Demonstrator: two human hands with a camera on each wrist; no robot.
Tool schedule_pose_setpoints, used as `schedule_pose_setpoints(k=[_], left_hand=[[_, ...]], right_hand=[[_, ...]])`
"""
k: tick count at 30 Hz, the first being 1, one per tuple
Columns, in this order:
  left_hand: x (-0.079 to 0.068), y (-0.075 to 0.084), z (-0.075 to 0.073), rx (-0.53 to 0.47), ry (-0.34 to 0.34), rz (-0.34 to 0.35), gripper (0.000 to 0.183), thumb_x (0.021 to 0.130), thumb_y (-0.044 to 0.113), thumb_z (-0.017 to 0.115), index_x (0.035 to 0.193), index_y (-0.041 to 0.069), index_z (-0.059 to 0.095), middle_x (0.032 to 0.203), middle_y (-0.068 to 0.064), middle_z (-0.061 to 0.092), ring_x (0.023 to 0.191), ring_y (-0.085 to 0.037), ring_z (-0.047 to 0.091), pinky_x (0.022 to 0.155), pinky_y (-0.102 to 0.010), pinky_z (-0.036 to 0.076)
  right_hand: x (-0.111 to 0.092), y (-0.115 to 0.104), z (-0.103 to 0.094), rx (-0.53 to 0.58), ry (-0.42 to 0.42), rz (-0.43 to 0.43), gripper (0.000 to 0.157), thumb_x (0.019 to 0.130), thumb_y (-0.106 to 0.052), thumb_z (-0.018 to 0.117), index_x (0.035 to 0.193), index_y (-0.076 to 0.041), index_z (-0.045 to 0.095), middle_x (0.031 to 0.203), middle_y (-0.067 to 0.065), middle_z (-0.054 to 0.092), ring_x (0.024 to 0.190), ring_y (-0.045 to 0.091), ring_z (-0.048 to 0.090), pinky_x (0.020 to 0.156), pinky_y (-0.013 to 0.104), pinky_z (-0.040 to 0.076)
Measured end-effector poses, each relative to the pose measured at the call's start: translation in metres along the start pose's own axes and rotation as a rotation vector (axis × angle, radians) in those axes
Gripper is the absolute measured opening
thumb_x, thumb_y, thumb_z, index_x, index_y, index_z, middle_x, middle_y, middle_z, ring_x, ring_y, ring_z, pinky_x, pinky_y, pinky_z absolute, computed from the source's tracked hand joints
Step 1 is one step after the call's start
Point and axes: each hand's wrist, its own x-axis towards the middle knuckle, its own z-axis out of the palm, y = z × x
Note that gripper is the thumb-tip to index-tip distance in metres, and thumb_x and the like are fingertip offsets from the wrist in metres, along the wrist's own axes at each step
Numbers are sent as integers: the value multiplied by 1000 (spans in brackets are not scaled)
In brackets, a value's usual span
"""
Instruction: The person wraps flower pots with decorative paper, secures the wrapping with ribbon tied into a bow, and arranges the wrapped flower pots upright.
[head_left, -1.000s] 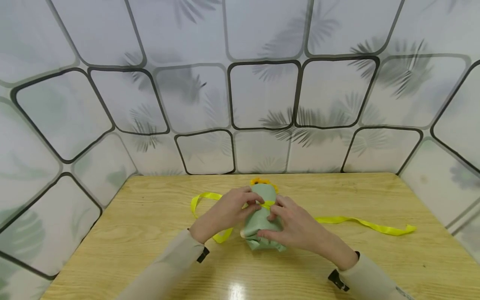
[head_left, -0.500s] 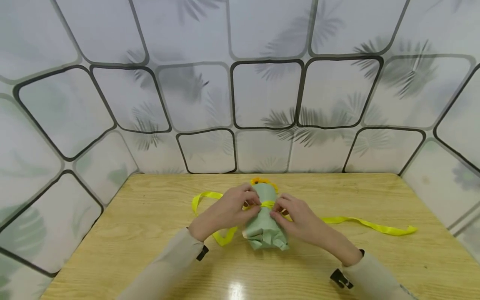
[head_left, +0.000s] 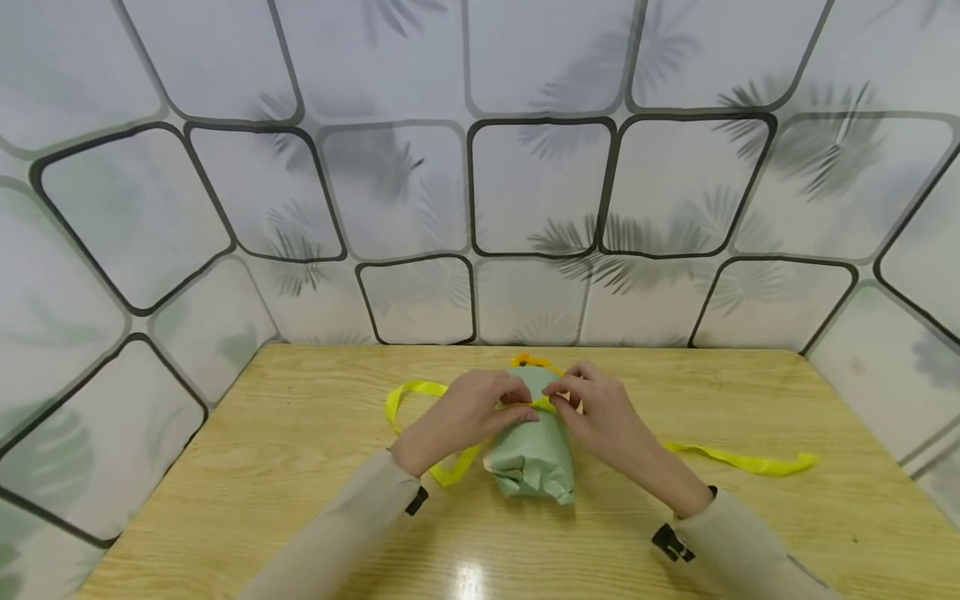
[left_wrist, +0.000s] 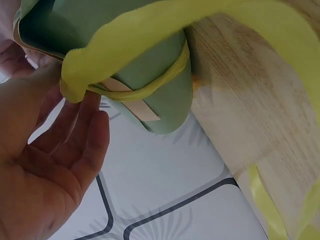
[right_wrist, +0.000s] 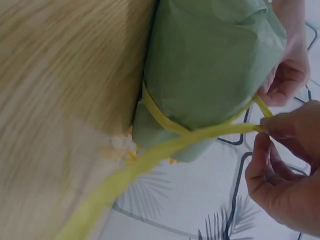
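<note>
A bouquet wrapped in pale green paper lies on the table, its orange-yellow flowers showing at the far end. Around its middle runs a yellow ribbon. My left hand pinches the ribbon at the bouquet's left side; in the left wrist view a ribbon loop comes off by the thumb. From the right, my right hand pinches the ribbon between thumb and forefinger, lifted off the paper in the right wrist view. The folded paper end faces me.
The light wooden table extends to both sides. A long ribbon tail trails to the right, and a loose loop lies left of the bouquet. Patterned fabric walls stand behind and beside the table.
My right hand has left the lower paper and moved up to the ribbon, where it now pinches it. The right ribbon tail has shifted slightly left. My left hand stays near the ribbon.
</note>
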Motion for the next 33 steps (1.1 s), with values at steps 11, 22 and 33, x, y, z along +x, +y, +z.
schedule_pose_setpoints(k=[11, 22, 33], left_hand=[[1, 2, 3, 12, 58, -45, 13, 102, 19, 65, 110, 11, 71, 98, 0, 78, 86, -10, 72, 74, -24, 57], [-2, -2, 3, 31, 106, 35, 17, 100, 13, 67, 115, 12, 75, 109, -1, 77, 91, -13, 73, 78, -26, 58], [-6, -1, 4, 117, 35, 21, 19, 103, 19, 64, 115, 16, 77, 94, 1, 63, 75, -7, 54, 63, -15, 44]], right_hand=[[4, 6, 9, 0, -11, 129, 13, 87, 5, 73, 88, -8, 70, 80, 5, 75, 73, 16, 72, 62, 36, 60], [-1, 14, 3, -28, -177, 43, 14, 89, -2, 73, 100, -4, 81, 95, 6, 73, 80, 18, 68, 67, 28, 56], [-6, 19, 3, 12, -147, -10, 8, 92, 0, 71, 92, -8, 71, 91, 2, 66, 79, 13, 61, 65, 26, 53]])
